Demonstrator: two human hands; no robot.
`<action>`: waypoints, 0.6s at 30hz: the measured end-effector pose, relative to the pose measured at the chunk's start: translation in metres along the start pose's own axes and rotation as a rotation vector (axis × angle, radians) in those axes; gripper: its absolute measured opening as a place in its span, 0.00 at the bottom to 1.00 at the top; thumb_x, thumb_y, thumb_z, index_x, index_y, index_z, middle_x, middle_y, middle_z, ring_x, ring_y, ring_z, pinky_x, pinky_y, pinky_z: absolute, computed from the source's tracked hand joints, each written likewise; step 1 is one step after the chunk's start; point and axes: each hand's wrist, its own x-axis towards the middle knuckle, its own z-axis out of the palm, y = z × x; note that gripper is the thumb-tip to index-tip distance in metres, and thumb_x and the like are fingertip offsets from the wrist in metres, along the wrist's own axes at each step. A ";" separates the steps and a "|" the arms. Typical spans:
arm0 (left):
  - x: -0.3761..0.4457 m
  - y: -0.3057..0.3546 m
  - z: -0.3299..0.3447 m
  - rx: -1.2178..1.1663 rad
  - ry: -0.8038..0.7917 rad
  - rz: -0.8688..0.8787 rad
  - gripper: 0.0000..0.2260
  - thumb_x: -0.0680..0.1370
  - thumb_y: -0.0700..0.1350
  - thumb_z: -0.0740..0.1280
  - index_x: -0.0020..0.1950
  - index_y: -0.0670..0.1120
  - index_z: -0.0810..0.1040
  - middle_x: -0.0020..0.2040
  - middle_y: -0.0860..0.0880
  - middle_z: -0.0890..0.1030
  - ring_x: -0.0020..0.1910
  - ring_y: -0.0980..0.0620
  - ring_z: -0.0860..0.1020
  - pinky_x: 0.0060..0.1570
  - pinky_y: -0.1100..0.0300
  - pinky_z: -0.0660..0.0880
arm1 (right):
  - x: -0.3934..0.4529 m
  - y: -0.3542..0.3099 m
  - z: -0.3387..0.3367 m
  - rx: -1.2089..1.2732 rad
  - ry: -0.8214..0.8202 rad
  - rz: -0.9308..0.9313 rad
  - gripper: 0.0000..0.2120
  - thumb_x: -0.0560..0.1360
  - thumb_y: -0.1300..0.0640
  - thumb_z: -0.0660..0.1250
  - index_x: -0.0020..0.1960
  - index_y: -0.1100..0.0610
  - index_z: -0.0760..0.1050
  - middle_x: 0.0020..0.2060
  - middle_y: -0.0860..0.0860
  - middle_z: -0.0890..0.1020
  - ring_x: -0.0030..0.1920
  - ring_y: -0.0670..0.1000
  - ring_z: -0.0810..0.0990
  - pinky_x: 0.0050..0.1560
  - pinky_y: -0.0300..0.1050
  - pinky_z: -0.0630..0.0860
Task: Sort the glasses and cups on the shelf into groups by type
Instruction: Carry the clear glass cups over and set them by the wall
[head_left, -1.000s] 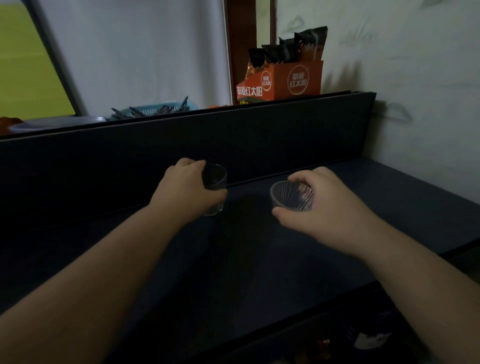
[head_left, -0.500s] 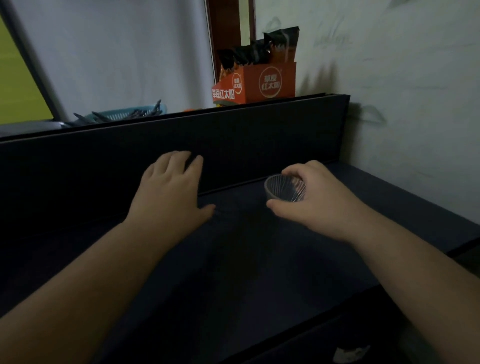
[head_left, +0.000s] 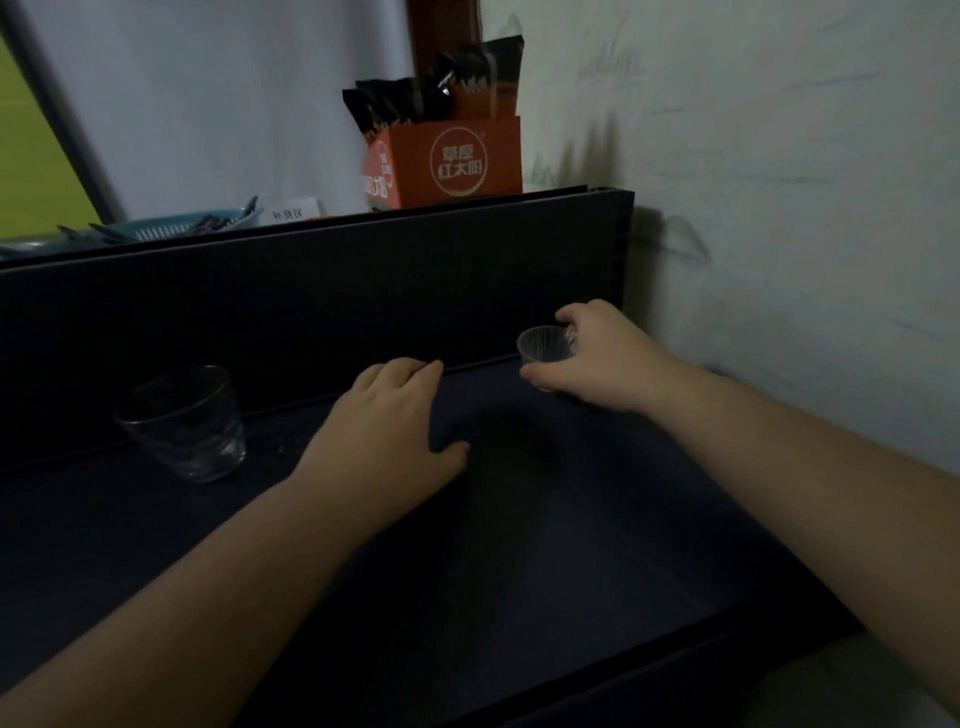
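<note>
Orange box — "红太阳"; white card — "补货区".

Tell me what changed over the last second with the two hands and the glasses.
The left hand let go of the clear tumbler, which now stands alone on the dark shelf to that hand's left; the hand is open and empty, palm down. The right hand carried the small ribbed glass cup back toward the rear panel, nearer the wall. Its grip on the cup is unchanged.
</note>
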 end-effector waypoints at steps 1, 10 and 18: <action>0.002 0.003 0.001 -0.004 -0.003 -0.018 0.38 0.73 0.62 0.66 0.78 0.51 0.55 0.75 0.52 0.61 0.73 0.51 0.59 0.69 0.57 0.58 | 0.007 0.002 0.002 0.000 -0.008 -0.004 0.46 0.66 0.37 0.75 0.75 0.60 0.65 0.70 0.56 0.70 0.66 0.55 0.74 0.59 0.41 0.69; -0.004 0.010 0.001 -0.029 0.013 -0.128 0.35 0.74 0.62 0.65 0.77 0.51 0.59 0.74 0.52 0.64 0.72 0.50 0.61 0.68 0.57 0.60 | 0.033 0.008 0.020 0.015 -0.094 -0.027 0.46 0.67 0.39 0.76 0.76 0.60 0.63 0.71 0.57 0.69 0.67 0.57 0.73 0.64 0.48 0.72; -0.031 -0.003 -0.012 -0.003 0.108 -0.178 0.37 0.75 0.59 0.67 0.79 0.50 0.56 0.76 0.53 0.60 0.74 0.51 0.57 0.69 0.59 0.57 | 0.006 -0.009 -0.002 -0.155 0.072 -0.146 0.39 0.69 0.39 0.73 0.71 0.58 0.66 0.66 0.56 0.71 0.65 0.59 0.72 0.61 0.50 0.71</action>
